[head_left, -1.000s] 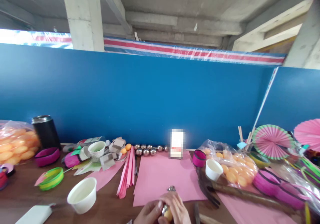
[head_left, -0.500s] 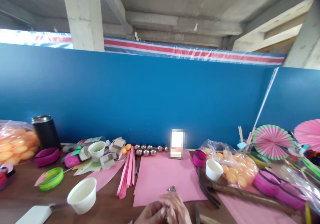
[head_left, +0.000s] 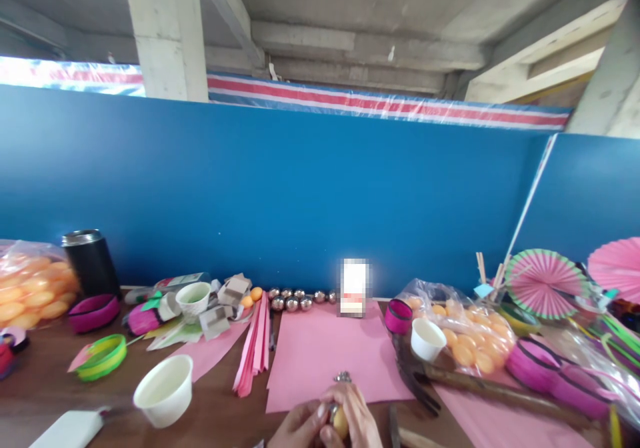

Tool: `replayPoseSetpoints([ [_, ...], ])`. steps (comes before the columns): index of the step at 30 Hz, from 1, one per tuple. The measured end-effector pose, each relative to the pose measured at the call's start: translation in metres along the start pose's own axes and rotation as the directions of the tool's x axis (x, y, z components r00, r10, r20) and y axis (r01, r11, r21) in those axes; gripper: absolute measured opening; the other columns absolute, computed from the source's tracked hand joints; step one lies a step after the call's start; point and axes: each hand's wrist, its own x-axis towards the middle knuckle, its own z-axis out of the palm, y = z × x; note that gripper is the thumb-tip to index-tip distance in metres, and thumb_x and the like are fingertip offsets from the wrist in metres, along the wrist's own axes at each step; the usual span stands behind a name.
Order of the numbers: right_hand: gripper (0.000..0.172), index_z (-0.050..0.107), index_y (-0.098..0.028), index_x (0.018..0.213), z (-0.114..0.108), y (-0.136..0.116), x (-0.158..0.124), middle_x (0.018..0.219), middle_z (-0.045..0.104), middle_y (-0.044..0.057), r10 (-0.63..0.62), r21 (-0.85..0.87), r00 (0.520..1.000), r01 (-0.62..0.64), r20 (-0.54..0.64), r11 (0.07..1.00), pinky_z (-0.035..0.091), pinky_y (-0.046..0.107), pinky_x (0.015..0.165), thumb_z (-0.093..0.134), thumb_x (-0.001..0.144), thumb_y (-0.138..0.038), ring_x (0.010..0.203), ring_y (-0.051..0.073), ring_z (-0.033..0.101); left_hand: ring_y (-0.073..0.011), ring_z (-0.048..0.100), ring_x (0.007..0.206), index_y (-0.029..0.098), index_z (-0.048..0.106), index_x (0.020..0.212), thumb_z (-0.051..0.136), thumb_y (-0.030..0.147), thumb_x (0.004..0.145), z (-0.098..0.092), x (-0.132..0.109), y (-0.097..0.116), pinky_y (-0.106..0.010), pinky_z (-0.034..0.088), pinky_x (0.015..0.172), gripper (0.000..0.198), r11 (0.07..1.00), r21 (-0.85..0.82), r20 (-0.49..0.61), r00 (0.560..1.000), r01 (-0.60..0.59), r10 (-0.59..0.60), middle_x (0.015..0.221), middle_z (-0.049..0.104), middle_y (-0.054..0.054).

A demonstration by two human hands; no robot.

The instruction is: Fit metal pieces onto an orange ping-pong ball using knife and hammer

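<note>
My left hand [head_left: 297, 427] and my right hand [head_left: 356, 416] meet at the bottom middle, at the near edge of the pink paper sheet [head_left: 335, 348]. Between their fingers is a small shiny ball [head_left: 341, 423], silvery on one side and yellowish on the other. Both hands are closed around it; the fingers cover much of it, so its exact kind is unclear. Just beyond the fingertips a little cluster of silvery metal bits [head_left: 343, 376] lies on the sheet. Several shiny silver balls [head_left: 293, 303] stand in rows at the sheet's far edge.
To the left stand a white paper cup [head_left: 164, 391] and folded pink paper strips [head_left: 254, 348]. A wooden-handled hammer [head_left: 480, 385] lies on the right, near a small white cup [head_left: 427, 339] and a bag of orange balls [head_left: 473, 341]. A blue partition [head_left: 320, 195] closes off the back.
My right hand's fingers have shifted, and the ball between my hands now shows its silvery and yellowish surface. The things on the table stay where they were.
</note>
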Motion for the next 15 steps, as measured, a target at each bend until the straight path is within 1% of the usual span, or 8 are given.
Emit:
replayPoseSetpoints([
  [3, 0.031, 0.049, -0.019, 0.084, -0.0024, -0.0028, 0.0023, 0.071, 0.055, 0.004, 0.029, 0.031, 0.999, -0.028, -0.014, 0.999, 0.044, 0.027, 0.063, 0.033, 0.082, -0.045, 0.067, 0.016, 0.053, -0.0094, 0.051, 0.060, 0.012, 0.065, 0.074, 0.061, 0.030, 0.069, 0.0004, 0.0010, -0.0009, -0.022, 0.036, 0.062, 0.019, 0.997, -0.068, -0.016, 0.999, 0.034, -0.035, 0.064, 0.057, -0.003],
  [5, 0.030, 0.051, -0.019, 0.084, -0.0035, -0.0042, 0.0031, 0.072, 0.056, 0.004, 0.023, 0.045, 1.000, -0.022, -0.019, 0.999, 0.044, 0.028, 0.064, 0.033, 0.083, -0.043, 0.067, 0.016, 0.053, -0.0102, 0.052, 0.063, 0.013, 0.065, 0.079, 0.063, 0.030, 0.067, 0.0028, 0.0012, 0.0016, -0.023, 0.036, 0.065, 0.021, 0.997, -0.060, 0.010, 0.999, 0.044, -0.044, 0.070, 0.058, -0.004],
  [9, 0.030, 0.056, -0.021, 0.084, -0.0052, -0.0063, 0.0033, 0.077, 0.061, 0.004, 0.009, 0.079, 1.000, -0.007, -0.024, 0.997, 0.045, 0.028, 0.073, 0.029, 0.087, -0.034, 0.076, 0.016, 0.056, -0.0110, 0.050, 0.069, 0.012, 0.065, 0.078, 0.068, 0.028, 0.062, 0.0075, 0.0008, 0.0070, -0.025, 0.036, 0.070, 0.023, 0.999, 0.027, 0.068, 0.997, -0.035, 0.033, 0.074, 0.056, -0.004],
  [11, 0.032, 0.057, -0.021, 0.089, -0.0061, -0.0071, 0.0031, 0.082, 0.062, 0.005, 0.020, 0.063, 0.999, -0.018, -0.037, 0.998, 0.046, 0.028, 0.075, 0.028, 0.087, -0.034, 0.081, 0.016, 0.057, -0.0097, 0.048, 0.065, 0.012, 0.065, 0.075, 0.067, 0.030, 0.062, 0.0068, 0.0009, 0.0059, -0.024, 0.036, 0.067, 0.022, 1.000, 0.014, 0.074, 0.997, -0.019, 0.018, 0.069, 0.053, -0.003],
  [13, 0.036, 0.055, -0.020, 0.098, -0.0067, -0.0072, 0.0026, 0.087, 0.062, 0.006, 0.018, 0.030, 0.998, -0.017, -0.054, 0.999, 0.047, 0.028, 0.075, 0.026, 0.087, -0.038, 0.085, 0.017, 0.058, -0.0081, 0.047, 0.058, 0.011, 0.064, 0.073, 0.064, 0.031, 0.066, 0.0041, 0.0013, 0.0029, -0.024, 0.035, 0.062, 0.021, 0.999, -0.038, 0.074, 0.997, 0.024, -0.021, 0.063, 0.051, -0.002],
  [15, 0.040, 0.052, -0.019, 0.106, -0.0064, -0.0062, 0.0017, 0.092, 0.062, 0.007, -0.004, -0.008, 0.998, 0.004, -0.057, 1.000, 0.047, 0.029, 0.075, 0.028, 0.085, -0.044, 0.087, 0.018, 0.058, -0.0082, 0.048, 0.056, 0.011, 0.063, 0.073, 0.061, 0.032, 0.069, 0.0006, 0.0016, 0.0001, -0.024, 0.035, 0.060, 0.022, 0.995, -0.085, 0.064, 0.997, 0.043, -0.037, 0.062, 0.050, -0.002],
])
